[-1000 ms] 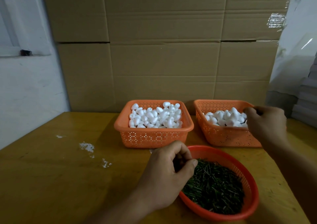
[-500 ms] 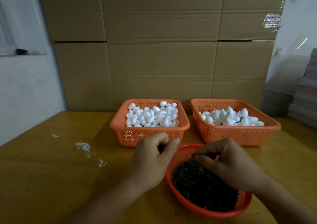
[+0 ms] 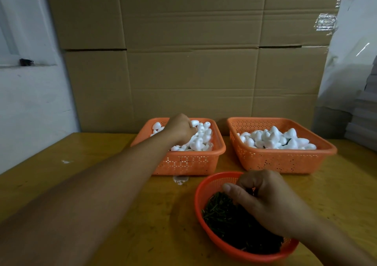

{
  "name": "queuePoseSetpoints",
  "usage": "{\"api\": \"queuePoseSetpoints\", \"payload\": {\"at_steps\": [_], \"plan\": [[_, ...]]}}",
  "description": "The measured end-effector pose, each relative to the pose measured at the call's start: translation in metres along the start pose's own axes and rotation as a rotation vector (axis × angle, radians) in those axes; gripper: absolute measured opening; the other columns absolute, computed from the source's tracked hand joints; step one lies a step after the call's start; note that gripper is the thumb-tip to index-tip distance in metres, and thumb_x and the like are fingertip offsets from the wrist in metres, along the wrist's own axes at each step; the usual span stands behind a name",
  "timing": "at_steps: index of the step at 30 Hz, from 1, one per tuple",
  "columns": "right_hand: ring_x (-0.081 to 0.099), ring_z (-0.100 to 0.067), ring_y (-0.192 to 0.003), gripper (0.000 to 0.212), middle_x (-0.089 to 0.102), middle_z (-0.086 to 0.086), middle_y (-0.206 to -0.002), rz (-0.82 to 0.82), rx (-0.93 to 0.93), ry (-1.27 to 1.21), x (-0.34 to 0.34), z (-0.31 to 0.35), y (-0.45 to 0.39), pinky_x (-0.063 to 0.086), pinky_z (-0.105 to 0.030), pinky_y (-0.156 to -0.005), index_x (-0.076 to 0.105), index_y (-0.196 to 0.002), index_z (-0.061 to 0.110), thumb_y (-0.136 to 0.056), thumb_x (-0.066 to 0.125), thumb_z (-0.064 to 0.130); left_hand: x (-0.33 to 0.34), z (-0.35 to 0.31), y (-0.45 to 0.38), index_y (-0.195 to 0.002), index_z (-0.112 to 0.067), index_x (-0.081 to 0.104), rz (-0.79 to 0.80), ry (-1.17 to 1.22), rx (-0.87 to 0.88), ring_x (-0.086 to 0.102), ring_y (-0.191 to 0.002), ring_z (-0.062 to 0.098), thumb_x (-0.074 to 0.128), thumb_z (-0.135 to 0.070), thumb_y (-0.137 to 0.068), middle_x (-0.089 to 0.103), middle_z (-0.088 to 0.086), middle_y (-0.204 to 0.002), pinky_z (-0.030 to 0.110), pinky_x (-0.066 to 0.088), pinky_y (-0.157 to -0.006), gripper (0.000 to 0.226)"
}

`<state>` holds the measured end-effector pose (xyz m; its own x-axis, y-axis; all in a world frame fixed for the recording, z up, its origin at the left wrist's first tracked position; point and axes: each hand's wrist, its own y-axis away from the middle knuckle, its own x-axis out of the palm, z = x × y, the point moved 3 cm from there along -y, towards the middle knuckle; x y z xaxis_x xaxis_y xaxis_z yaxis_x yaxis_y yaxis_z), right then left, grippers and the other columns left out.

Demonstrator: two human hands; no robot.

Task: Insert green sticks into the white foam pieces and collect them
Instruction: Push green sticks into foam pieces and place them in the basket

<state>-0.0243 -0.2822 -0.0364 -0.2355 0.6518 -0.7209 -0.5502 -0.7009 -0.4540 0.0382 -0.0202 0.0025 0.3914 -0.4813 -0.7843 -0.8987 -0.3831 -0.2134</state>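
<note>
Two orange square baskets sit at the back of the table. My left hand (image 3: 181,130) reaches into the left basket (image 3: 183,163), its fingers bent down among the white foam pieces (image 3: 204,138); whether it holds one is hidden. The right basket (image 3: 275,161) holds more white foam pieces (image 3: 273,137). Nearer to me is a round red basket (image 3: 199,200) full of dark green sticks (image 3: 222,221). My right hand (image 3: 263,200) hovers over its far side, thumb and fingertips pinched together on some sticks.
The yellow wooden table (image 3: 51,163) carries white crumbs (image 3: 180,179) in front of the left basket. Stacked cardboard boxes (image 3: 193,61) wall off the back. A white wall stands left, and plastic-covered stacks (image 3: 365,119) stand right.
My left hand has gone from beside the stick basket forward into the left foam basket. My right hand came from the right basket to the sticks a second ago and stays there.
</note>
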Motion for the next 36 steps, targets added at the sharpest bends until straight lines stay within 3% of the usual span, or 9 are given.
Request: {"api": "queuePoseSetpoints", "payload": {"at_steps": [3,7,11,15,21,23,25,29,36], "plan": [[0.05,-0.025,-0.05,0.06,0.053,-0.013,-0.056,-0.005,-0.006,0.041,0.001,-0.002,0.0,0.043,-0.047,-0.051,0.055,-0.059,0.007,-0.091,0.056,0.058,0.011,0.0,-0.01,-0.107,-0.014,0.069,0.139,-0.147,-0.057,0.07,-0.093,0.026,0.068,-0.028,-0.092,0.071,0.007,-0.094,0.035,0.055,-0.073,0.021],[0.048,-0.024,-0.05,0.061,0.049,-0.01,-0.054,-0.003,-0.014,0.097,0.004,-0.004,0.0,0.043,-0.048,-0.052,0.047,-0.057,0.011,-0.09,0.053,0.062,0.018,-0.004,-0.016,-0.081,-0.02,0.059,0.185,-0.187,-0.078,0.065,-0.072,0.018,0.075,-0.032,-0.086,0.065,0.002,-0.078,0.029,0.048,-0.059,0.021],[0.047,-0.023,-0.049,0.062,0.049,-0.01,-0.055,0.001,-0.006,0.115,0.005,-0.007,-0.001,0.044,-0.048,-0.052,0.047,-0.058,0.011,-0.089,0.049,0.065,0.026,-0.006,-0.017,-0.124,-0.012,0.064,0.236,-0.281,-0.089,0.063,-0.091,0.02,0.07,-0.021,-0.089,0.069,0.004,-0.107,0.032,0.049,-0.081,0.037],[0.046,-0.022,-0.049,0.062,0.047,-0.006,-0.053,0.005,-0.003,0.147,0.007,-0.007,0.0,0.042,-0.048,-0.051,0.046,-0.057,0.013,-0.086,0.047,0.068,0.032,-0.007,-0.017,-0.131,-0.004,0.059,0.207,-0.283,-0.106,0.063,-0.113,0.03,0.073,-0.018,-0.085,0.069,0.014,-0.119,0.041,0.051,-0.098,0.05],[0.046,-0.023,-0.05,0.062,0.049,-0.008,-0.055,0.019,-0.009,0.174,0.007,-0.009,0.0,0.041,-0.047,-0.05,0.047,-0.058,0.012,-0.087,0.048,0.068,0.027,-0.006,-0.009,-0.14,-0.012,0.053,0.283,-0.06,-0.183,0.067,-0.106,0.029,0.073,-0.004,-0.078,0.07,0.012,-0.114,0.044,0.054,-0.097,0.066],[0.045,-0.022,-0.05,0.061,0.048,-0.006,-0.055,0.019,-0.011,0.179,0.007,-0.008,0.0,0.04,-0.046,-0.05,0.046,-0.058,0.013,-0.087,0.049,0.067,0.024,-0.004,-0.007,-0.14,-0.008,0.052,0.286,0.061,-0.2,0.07,-0.092,0.023,0.067,0.001,-0.08,0.072,0.01,-0.104,0.038,0.058,-0.087,0.063],[0.044,-0.021,-0.049,0.059,0.047,-0.005,-0.054,0.021,-0.011,0.179,0.006,-0.008,0.0,0.04,-0.045,-0.05,0.043,-0.057,0.015,-0.088,0.051,0.065,0.02,-0.005,-0.004,-0.13,-0.003,0.058,0.281,0.191,-0.196,0.069,-0.074,0.019,0.061,0.006,-0.081,0.071,0.01,-0.089,0.034,0.061,-0.073,0.05],[0.046,-0.021,-0.05,0.056,0.049,-0.005,-0.054,0.038,0.002,0.177,0.005,-0.008,0.0,0.041,-0.045,-0.051,0.046,-0.058,0.014,-0.089,0.054,0.061,0.008,-0.007,0.006,-0.099,0.006,0.069,0.188,0.399,-0.099,0.065,-0.064,0.02,0.06,0.002,-0.083,0.068,0.014,-0.081,0.032,0.059,-0.071,0.018],[0.048,-0.022,-0.051,0.055,0.052,-0.007,-0.056,0.062,0.004,0.166,0.005,-0.007,0.0,0.042,-0.046,-0.053,0.049,-0.059,0.012,-0.09,0.056,0.057,-0.001,-0.013,0.056,-0.088,-0.024,0.073,-0.009,0.57,0.173,0.067,-0.069,0.011,0.069,-0.013,-0.089,0.071,-0.001,-0.075,0.036,0.059,-0.076,0.011]]}}
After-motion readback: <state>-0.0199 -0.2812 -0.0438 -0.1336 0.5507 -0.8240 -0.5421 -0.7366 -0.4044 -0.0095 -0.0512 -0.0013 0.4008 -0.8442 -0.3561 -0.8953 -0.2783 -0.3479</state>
